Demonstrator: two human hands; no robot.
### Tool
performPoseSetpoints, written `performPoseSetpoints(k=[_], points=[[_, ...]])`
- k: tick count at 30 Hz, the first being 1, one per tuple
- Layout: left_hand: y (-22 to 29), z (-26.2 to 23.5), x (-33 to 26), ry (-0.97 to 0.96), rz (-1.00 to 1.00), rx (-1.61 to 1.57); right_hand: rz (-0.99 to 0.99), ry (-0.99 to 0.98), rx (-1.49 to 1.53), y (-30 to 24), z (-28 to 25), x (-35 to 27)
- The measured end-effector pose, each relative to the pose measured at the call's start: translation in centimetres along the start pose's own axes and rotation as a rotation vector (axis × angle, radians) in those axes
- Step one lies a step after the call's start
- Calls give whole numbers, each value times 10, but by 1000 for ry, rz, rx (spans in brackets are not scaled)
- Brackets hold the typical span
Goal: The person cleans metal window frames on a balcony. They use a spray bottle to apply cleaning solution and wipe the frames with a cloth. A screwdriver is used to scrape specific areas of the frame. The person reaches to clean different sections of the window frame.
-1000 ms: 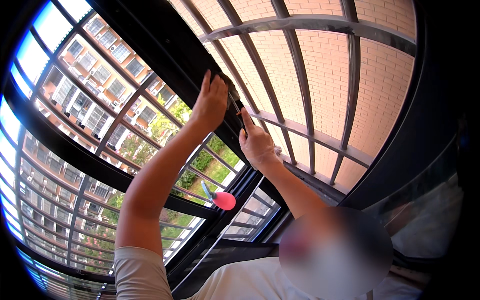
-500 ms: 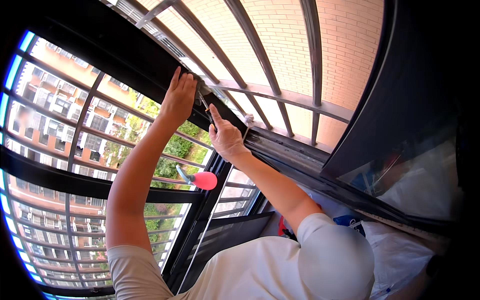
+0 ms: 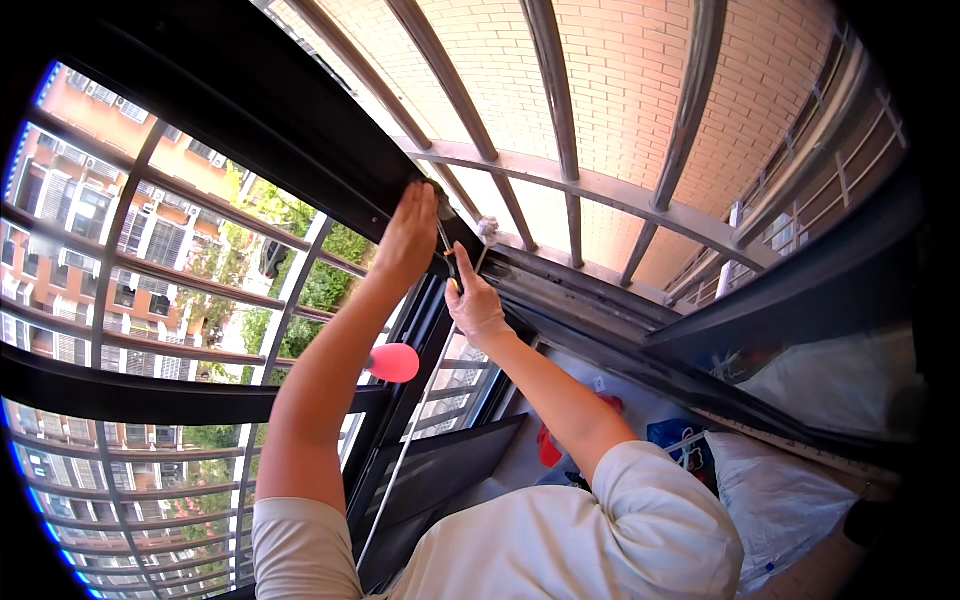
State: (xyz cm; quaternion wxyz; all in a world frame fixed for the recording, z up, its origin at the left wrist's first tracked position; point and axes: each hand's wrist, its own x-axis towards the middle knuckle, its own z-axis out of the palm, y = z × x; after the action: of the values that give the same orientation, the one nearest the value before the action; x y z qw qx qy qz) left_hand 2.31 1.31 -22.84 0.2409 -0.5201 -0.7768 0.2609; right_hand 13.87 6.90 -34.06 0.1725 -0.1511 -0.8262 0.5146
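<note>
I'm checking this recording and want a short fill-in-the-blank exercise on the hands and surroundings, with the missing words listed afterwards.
1. The right hand grips the ___ of a slim tool.
2. The left hand is up against a window frame whose colour is ___.
3. Beside the left forearm, the rounded thing is ___ in colour.
4. Beyond the metal bars at the upper right stands a wall of ___.

Missing words: handle; black; pink; brick.
</note>
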Motion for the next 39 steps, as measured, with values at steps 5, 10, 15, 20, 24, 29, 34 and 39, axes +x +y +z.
performPoseSetpoints(k=[5, 10, 15, 20, 24, 29, 34, 39], points=[[34, 34, -8, -27, 22, 88, 34, -8, -11, 34, 14, -9], [55, 60, -8, -31, 28, 88, 78, -48, -37, 61, 24, -13], [75, 67, -8, -54, -3, 103, 57, -4, -50, 79, 31, -15], [95, 98, -17, -66, 11, 30, 195, -157, -83, 89, 30, -25], [99, 115, -16, -73, 60, -86, 267, -179, -64, 104, 28, -25], [124, 136, -19, -142, 24, -43, 346, -277, -101, 102, 12, -23], [156, 158, -15, -67, -62, 56, 321, -357, -105, 118, -23, -22], [148, 152, -5, 12, -67, -42, 394, -391, 9, 99, -91, -61]])
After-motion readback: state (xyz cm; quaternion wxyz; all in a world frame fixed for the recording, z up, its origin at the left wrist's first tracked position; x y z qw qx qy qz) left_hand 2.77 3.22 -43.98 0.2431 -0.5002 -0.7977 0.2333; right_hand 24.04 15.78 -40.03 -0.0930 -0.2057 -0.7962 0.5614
